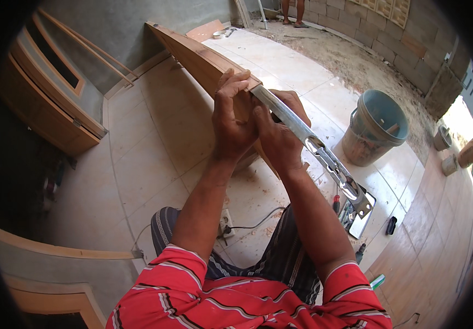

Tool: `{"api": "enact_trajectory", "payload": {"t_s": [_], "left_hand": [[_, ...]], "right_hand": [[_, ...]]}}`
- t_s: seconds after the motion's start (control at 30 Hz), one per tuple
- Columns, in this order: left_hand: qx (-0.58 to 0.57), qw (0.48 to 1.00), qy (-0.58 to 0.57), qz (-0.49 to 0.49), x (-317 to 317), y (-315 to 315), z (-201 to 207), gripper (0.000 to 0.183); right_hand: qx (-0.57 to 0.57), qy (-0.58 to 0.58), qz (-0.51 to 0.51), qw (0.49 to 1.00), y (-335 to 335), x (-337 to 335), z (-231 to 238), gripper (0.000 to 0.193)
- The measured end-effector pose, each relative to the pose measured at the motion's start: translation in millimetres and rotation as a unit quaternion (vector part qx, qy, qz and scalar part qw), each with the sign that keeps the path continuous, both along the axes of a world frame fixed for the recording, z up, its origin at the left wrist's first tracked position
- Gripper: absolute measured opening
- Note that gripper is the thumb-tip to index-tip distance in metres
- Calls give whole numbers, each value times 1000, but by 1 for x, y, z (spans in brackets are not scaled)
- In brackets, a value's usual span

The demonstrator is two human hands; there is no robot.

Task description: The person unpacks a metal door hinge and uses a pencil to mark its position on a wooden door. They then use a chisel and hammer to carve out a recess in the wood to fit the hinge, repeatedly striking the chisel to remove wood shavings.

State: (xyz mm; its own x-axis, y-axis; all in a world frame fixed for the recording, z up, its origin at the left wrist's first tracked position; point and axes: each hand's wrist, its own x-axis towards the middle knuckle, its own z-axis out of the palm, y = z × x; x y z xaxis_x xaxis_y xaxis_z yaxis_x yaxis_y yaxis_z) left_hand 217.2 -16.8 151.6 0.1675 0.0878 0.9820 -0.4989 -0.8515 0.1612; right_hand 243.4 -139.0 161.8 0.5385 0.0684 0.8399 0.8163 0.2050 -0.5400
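A long wooden panel [192,55] slants from the back left toward me, its near end between my hands. A silver slotted metal bar [288,114] extends from that end toward the lower right; oval openings and a plate with two small holes show at its near end. My left hand [232,123] is closed on the panel's end, fingertips over the top edge, thumb near the joint. My right hand [277,134] wraps round the metal bar just beside it, fingers behind and thumb in front. My hands partly hide where bar and wood meet.
A grey-blue bucket [371,131] stands to the right. Nearer lie a red-handled screwdriver [336,204], a small black object [391,225] and a power socket [226,223] with a cord. Wood shavings litter the tiles. A wooden-framed door [55,104] is at left; a person's legs [293,11] show far back.
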Motion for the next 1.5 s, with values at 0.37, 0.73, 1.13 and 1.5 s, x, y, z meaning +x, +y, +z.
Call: {"api": "enact_trajectory", "payload": {"t_s": [0.37, 0.73, 1.13, 1.5], "left_hand": [[-10, 999, 35, -36, -5, 2, -1, 45], [168, 920, 352, -50, -59, 24, 109, 44], [412, 793, 446, -46, -32, 32, 162, 26], [507, 796, 330, -11, -28, 41, 146, 29]], "right_hand": [[14, -29, -10, 999, 4, 3, 1, 22], [22, -62, -38, 997, 5, 3, 4, 15], [20, -72, -55, 996, 6, 6, -2, 15], [76, -102, -58, 990, 17, 13, -13, 13]]}}
